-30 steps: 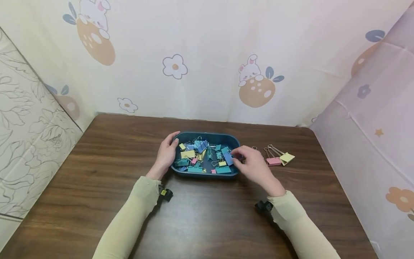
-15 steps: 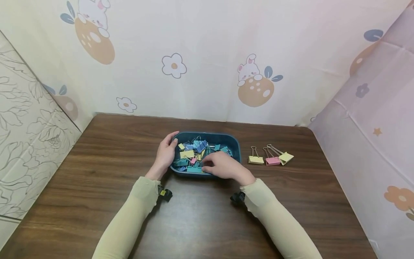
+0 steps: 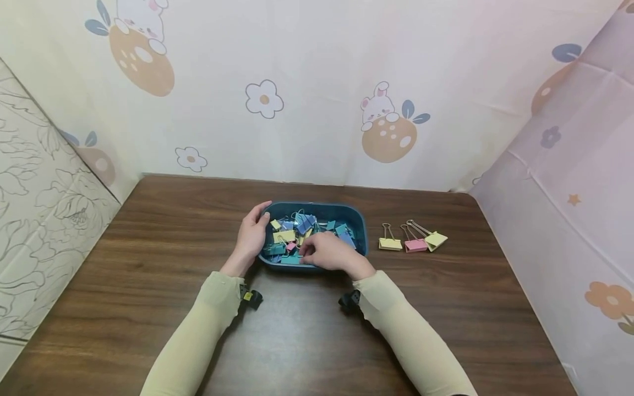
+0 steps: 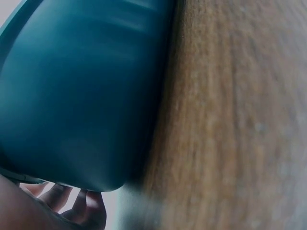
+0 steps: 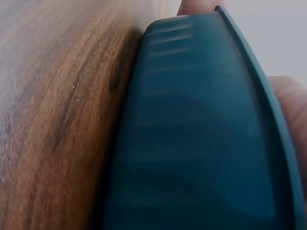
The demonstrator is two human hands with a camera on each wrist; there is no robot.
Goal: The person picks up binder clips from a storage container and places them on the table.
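A dark teal oblong box [image 3: 322,207] holding several binder clips stands on the table. My left hand [image 3: 251,237] grips its left end, thumb at the rim; in the left wrist view its fingers [image 4: 96,211] lie against the outside wall. My right hand [image 3: 329,252] reaches over the front rim into the box, its fingertips down beside a teal binder clip [image 3: 290,259]. Whether it pinches a clip is hidden. Around it lie a blue binder clip [image 3: 305,223], a yellow binder clip [image 3: 284,236] and a small pink one.
To the right of the box, a yellow binder clip [image 3: 390,243], a pink binder clip [image 3: 415,245] and another yellow binder clip [image 3: 436,240] lie in a row on the wooden table [image 3: 297,341]. A printed curtain [image 3: 317,137] hangs behind the table's far edge.
My right hand has moved left from the box's right end, into the box and toward its front middle. The yellow clip on the table has come into view. My left hand keeps its place.
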